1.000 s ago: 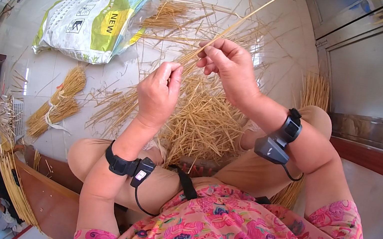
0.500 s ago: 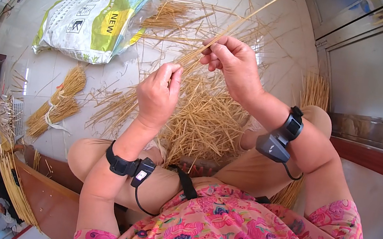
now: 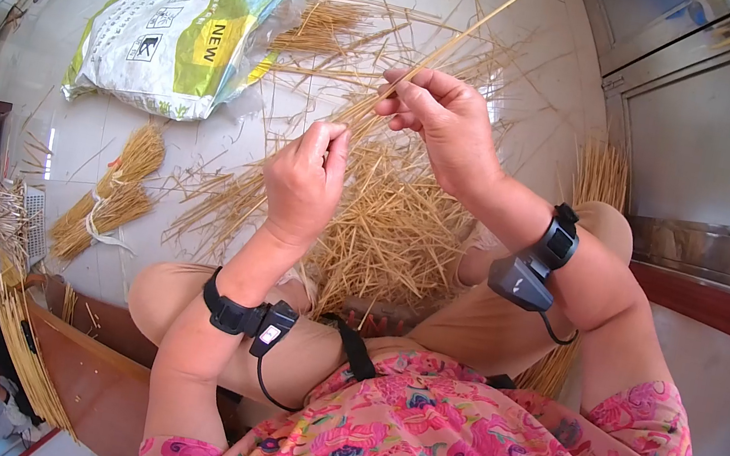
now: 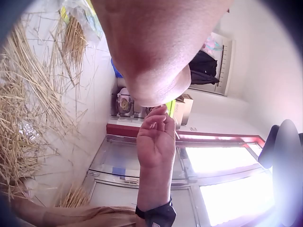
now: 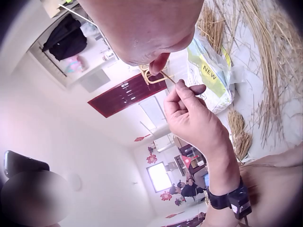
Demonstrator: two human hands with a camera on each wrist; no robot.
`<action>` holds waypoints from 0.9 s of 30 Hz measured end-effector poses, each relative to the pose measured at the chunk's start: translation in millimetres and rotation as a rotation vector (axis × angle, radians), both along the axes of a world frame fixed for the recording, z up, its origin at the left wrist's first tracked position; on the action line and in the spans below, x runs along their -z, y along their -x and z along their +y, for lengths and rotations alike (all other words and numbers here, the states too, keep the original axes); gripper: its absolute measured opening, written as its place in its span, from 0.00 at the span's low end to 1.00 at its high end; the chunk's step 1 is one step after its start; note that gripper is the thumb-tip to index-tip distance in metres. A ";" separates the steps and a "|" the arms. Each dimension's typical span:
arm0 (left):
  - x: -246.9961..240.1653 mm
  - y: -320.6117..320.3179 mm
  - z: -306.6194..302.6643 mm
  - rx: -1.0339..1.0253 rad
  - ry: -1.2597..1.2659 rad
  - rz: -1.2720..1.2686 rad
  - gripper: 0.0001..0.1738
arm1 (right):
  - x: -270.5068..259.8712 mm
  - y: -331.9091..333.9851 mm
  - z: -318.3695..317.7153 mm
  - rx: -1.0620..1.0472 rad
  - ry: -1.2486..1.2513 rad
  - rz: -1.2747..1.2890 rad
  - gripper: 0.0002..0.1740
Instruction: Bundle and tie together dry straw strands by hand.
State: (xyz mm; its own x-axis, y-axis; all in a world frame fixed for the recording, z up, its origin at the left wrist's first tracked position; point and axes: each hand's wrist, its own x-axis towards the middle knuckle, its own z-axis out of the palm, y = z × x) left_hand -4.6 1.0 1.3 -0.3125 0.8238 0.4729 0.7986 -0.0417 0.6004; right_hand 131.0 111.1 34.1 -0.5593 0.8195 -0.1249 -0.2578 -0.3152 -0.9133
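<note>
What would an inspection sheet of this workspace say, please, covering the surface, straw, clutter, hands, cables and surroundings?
Surface: pale tiled floor, strewn with loose straw.
Job's things: a long stalk held between both hands; a straw pile near the feet; a tied bundle at the left.
Clutter: a plump bag printed NEW, lying beyond the tied bundle.
Left hand: fingers pinch the stalk.
Right hand: thumb and fingers hold the stalk further along.
Cables: a black cable at the left wrist camera, another at the right wrist camera; no snag seen.
Surroundings: metal panel at the right; people in the background.
</note>
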 end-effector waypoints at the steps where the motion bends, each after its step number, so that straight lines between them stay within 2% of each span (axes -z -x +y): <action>1: 0.3 -0.3 -0.2 -0.003 0.006 -0.006 0.03 | 0.1 -0.1 -0.2 -0.001 0.004 0.002 0.09; 19: 7.3 -1.2 -0.4 0.005 0.033 -0.091 0.02 | 3.5 0.8 -1.8 -0.003 0.022 0.062 0.11; 22: 2.8 -2.9 -0.3 0.047 0.034 -0.156 0.02 | 7.2 -0.7 0.5 -0.015 0.097 0.105 0.10; 27: -1.2 -4.1 -1.0 0.094 0.016 -0.221 0.02 | 4.2 -1.8 0.8 -0.155 0.410 0.213 0.08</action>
